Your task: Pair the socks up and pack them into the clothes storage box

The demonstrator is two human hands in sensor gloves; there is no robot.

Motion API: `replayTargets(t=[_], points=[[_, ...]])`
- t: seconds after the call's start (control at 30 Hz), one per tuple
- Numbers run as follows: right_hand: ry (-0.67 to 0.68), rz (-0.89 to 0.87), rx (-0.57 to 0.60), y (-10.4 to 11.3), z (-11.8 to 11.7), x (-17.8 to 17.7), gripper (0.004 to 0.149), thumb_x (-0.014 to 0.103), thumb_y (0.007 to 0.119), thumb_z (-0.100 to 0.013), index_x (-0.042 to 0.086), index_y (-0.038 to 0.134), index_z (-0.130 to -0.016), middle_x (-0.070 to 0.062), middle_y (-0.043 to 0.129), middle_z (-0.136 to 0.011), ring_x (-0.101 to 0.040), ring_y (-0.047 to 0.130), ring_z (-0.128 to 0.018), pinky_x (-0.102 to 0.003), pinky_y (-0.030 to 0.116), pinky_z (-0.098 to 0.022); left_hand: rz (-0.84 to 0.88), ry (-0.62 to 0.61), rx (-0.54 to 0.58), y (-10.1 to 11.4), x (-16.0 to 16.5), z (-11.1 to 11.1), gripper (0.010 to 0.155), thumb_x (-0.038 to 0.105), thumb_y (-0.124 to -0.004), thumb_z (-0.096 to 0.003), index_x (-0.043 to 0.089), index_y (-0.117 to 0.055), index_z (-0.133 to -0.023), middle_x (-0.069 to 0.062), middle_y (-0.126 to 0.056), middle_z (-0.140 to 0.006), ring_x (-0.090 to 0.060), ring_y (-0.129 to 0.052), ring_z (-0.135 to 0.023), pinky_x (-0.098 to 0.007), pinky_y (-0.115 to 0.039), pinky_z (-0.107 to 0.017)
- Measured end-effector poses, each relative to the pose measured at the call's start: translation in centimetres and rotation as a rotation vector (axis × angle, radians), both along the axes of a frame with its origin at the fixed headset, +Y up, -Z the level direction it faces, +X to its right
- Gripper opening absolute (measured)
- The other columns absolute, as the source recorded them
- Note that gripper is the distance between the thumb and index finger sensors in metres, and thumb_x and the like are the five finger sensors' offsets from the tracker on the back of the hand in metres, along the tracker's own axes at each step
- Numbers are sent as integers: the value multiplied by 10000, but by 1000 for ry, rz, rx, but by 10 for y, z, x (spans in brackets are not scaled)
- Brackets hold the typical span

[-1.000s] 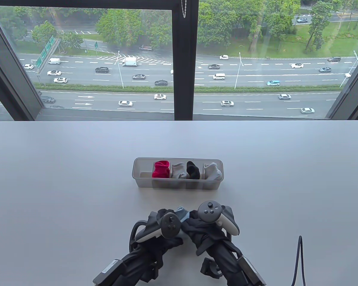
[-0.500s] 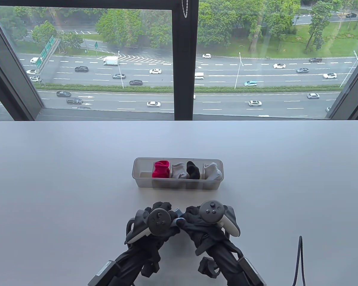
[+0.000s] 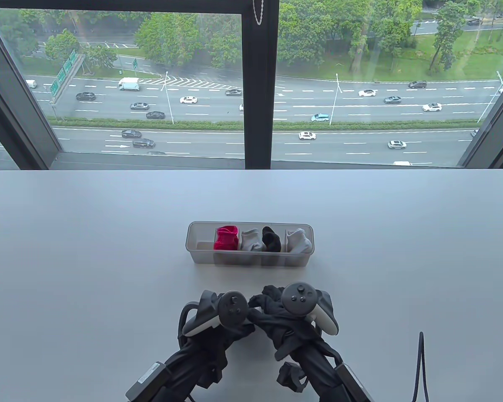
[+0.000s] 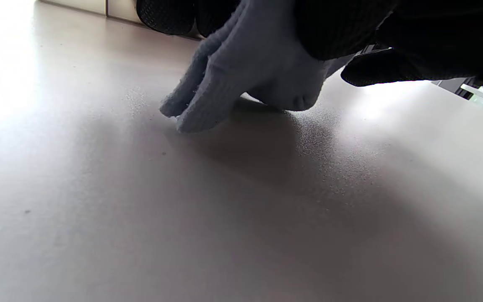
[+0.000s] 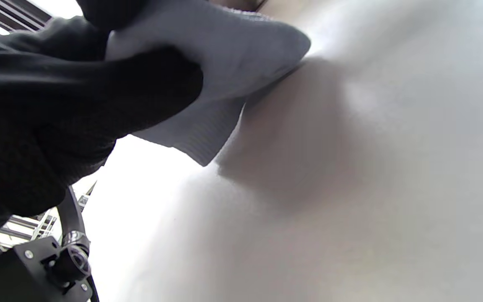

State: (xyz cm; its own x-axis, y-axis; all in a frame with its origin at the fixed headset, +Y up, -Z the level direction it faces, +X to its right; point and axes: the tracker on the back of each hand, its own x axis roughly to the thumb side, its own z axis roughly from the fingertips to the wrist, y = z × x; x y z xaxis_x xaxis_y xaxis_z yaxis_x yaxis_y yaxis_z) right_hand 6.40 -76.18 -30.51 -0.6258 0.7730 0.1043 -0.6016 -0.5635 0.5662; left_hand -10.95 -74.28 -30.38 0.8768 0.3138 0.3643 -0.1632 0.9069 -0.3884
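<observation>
Both hands meet low over the near counter, and the left hand and right hand each have the grip closed around the pale blue socks, probably to fold the pair together before packing. The box stands just beyond them. It holds a pink pair, a grey pair, a black pair and a white pair, and its leftmost compartment is empty.

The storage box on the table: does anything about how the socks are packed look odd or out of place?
One thing stands out. In the clear storage box, the leftmost compartment is empty, while a grey sock and a black sock sit crowded side by side. The pink socks and the light grey socks at the right end look tidy. Nothing looks spilled or damaged.
</observation>
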Motion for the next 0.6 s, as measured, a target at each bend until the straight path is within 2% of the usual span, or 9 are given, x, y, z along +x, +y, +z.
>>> replayTargets(t=[0.07,0.1,0.13,0.17,0.23,0.3,0.33,0.47,0.6], points=[[-20,-13,1,3,-1,1,494,441,549,-639,120,562,-1013,-266,126,-1165,-488,-44,-987,-693,93,-676,24,27,-4,1,-1,1,526,429,-756,-519,62,-652,-881,-215,-488,-1124,-508,-499,-1057,-711,-426,-759],[-39,-29,-13,2,-2,2,485,429,542,-643,95,592,-991,-264,140,-1162,-485,-42,-988,-692,90,-676,34,41,24,4,-2,1,673,440,-765,-511,53,-519,-1004,-233,-360,-1157,-523,-410,-1077,-710,-409,-764],[-43,-32,-20,1,-2,4,484,424,520,-648,77,617,-971,-273,165,-1159,-492,-29,-989,-696,98,-674,45,41,46,6,-2,2,739,438,-785,-504,96,-427,-1052,-224,-294,-1170,-510,-382,-1089,-713,-394,-769],[-56,-41,-22,0,-3,7,484,426,494,-652,75,637,-954,-286,188,-1154,-504,-12,-987,-702,113,-670,85,31,90,10,-2,3,663,412,-797,-507,137,-487,-1025,-220,-325,-1170,-506,-405,-1088,-714,-405,-767],[-108,-114,-48,-2,-2,11,501,431,490,-651,70,616,-975,-292,193,-1156,-510,-3,-991,-707,108,-669,112,-2,154,14,0,4,563,370,-781,-524,87,-627,-986,-193,-485,-1151,-483,-525,-1067,-705,-461,-757],[-97,-122,-14,1,-1,11,632,474,543,-618,127,374,-1119,-293,138,-1167,-510,-2,-1003,-703,112,-687,77,-17,139,15,3,4,532,360,-717,-547,43,-665,-970,-190,-538,-1139,-486,-563,-1054,-698,-483,-754],[-45,-104,6,3,-1,10,674,494,588,-600,160,336,-1128,-282,105,-1167,-506,-5,-1004,-702,117,-690,74,-17,131,15,2,4,534,368,-675,-556,24,-666,-964,-201,-547,-1131,-494,-575,-1045,-697,-495,-750],[-54,-10,79,12,-2,7,538,440,597,-607,119,555,-1036,-250,297,-1170,-498,104,-1039,-706,178,-708,26,-51,66,10,1,4,555,432,-578,-564,36,-606,-953,-216,-468,-1138,-506,-524,-1051,-690,-498,-747],[-108,22,133,11,3,6,523,454,536,-620,75,640,-965,-230,400,-1145,-509,195,-1049,-709,230,-713,-7,8,91,18,-2,4,713,505,-672,-520,102,-408,-1046,-227,-401,-1155,-500,-544,-1042,-687,-513,-743]])
